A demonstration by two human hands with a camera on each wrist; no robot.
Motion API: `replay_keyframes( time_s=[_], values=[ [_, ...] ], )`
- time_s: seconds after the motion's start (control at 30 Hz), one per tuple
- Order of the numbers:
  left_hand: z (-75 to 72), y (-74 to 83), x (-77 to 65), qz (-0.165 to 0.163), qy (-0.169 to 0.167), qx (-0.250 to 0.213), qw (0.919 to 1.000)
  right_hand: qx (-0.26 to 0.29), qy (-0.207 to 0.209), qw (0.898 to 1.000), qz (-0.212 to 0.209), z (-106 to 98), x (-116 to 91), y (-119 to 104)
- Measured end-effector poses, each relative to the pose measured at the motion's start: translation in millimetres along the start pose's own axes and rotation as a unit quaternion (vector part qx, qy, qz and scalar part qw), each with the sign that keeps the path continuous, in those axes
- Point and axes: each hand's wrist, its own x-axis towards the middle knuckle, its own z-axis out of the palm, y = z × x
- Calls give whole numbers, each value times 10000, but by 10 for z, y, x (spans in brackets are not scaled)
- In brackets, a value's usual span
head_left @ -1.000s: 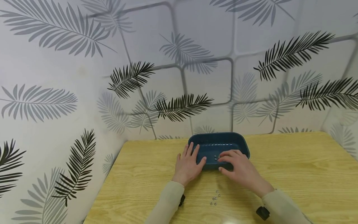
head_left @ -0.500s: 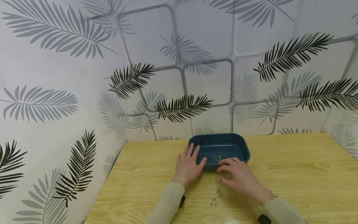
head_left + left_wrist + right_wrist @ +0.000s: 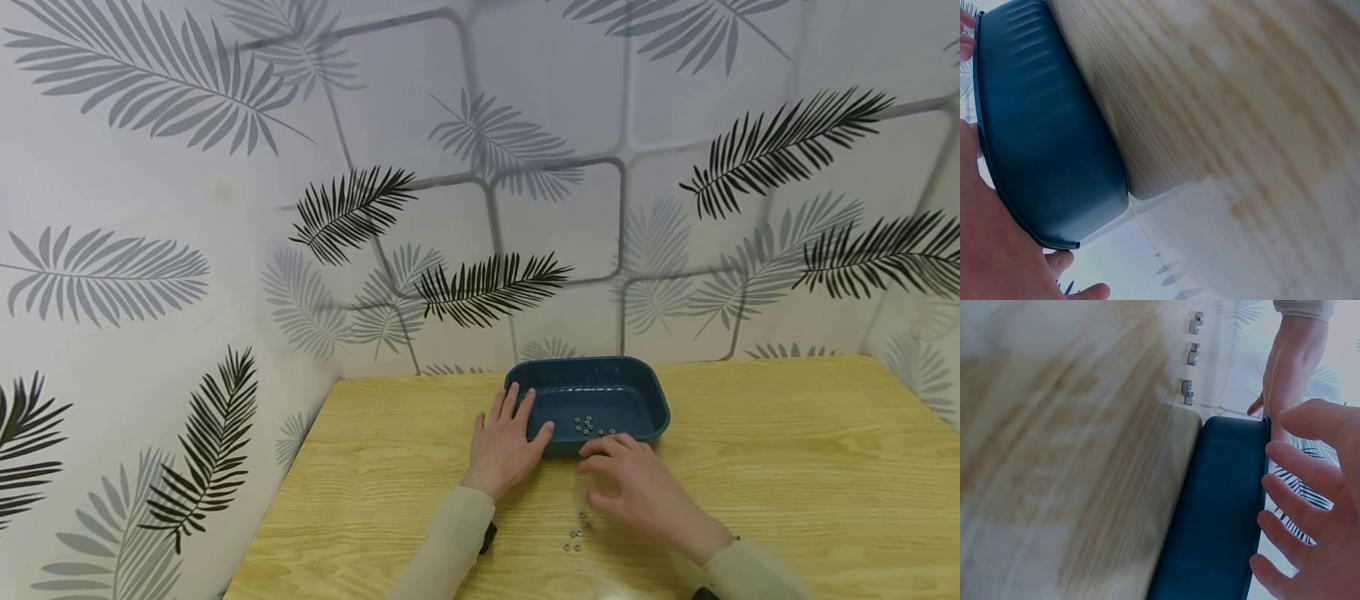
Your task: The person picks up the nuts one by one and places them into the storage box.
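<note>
A dark blue rectangular tray [image 3: 592, 371] stands near the back of the wooden table. Several small metal nuts [image 3: 583, 426] lie inside it, toward its front wall. My left hand [image 3: 504, 446] rests over the tray's left front corner, fingers spread on the rim. Just in front of the tray's near wall is my right hand [image 3: 647, 487], fingers loosely bent with nothing between them. In the right wrist view its fingers [image 3: 1297, 509] spread alongside the tray wall [image 3: 1216, 506]. On the table below the tray lie several more metal nuts [image 3: 576, 533], left of my right hand.
The light wooden table [image 3: 810, 467] extends to both sides of the tray. Behind it rises a wall [image 3: 555, 217] with a leaf pattern, close to the tray's far side.
My right hand has drawn back from over the tray toward the table in front of it, uncovering more nuts in the tray. The left hand has stayed in place.
</note>
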Motion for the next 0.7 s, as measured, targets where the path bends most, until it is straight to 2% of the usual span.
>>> replay_keyframes(
  time_s=[0.27, 0.47, 0.7],
  values=[
    [-5, 7, 8, -30, -24, 13, 10000, 1, -339, 9993, 162, 25, -9, -11],
    [-6, 11, 5, -53, -51, 28, 10000, 20, -906, 9953, 334, 54, -3, 25],
    [-19, 14, -3, -39, 0, -9, 10000, 178, -1184, 9926, 224, 61, -8, 41]
  ],
)
